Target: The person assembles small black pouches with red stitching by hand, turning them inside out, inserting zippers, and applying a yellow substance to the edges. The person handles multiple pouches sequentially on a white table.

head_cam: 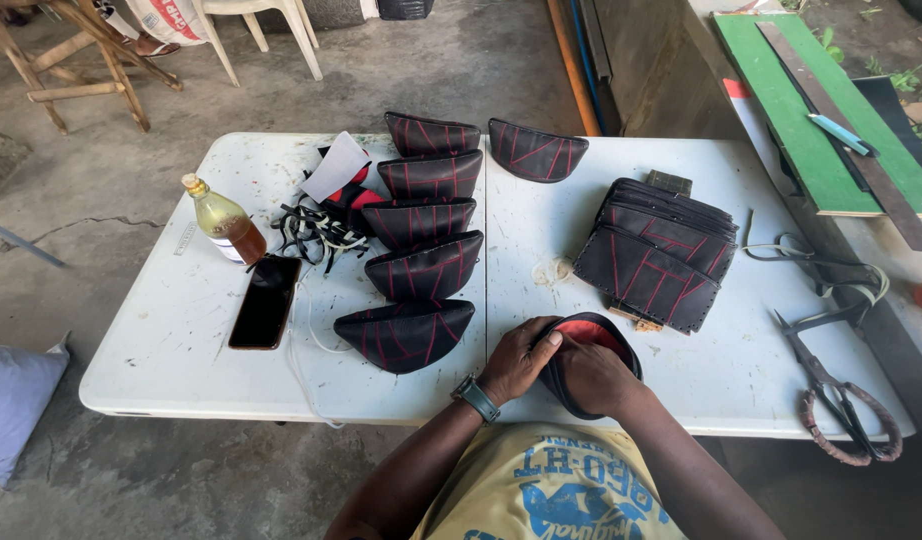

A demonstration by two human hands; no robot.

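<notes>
Both hands pressed onto a black, red-lined pouch (593,345) at the tabletop's (181,340) near edge.

Left hand (516,362), thumb stretched over the rim; right hand (593,378) curled on top, hiding the near half. Left of the pouch, a row of finished pieces (421,265); farther left, a small bottle (224,220) part-filled with amber liquid.

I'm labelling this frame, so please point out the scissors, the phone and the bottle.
scissors (831,390): head view, on the blades' pivot.
phone (266,302): head view, middle of the dark screen.
bottle (226,222): head view, on its body.
</notes>
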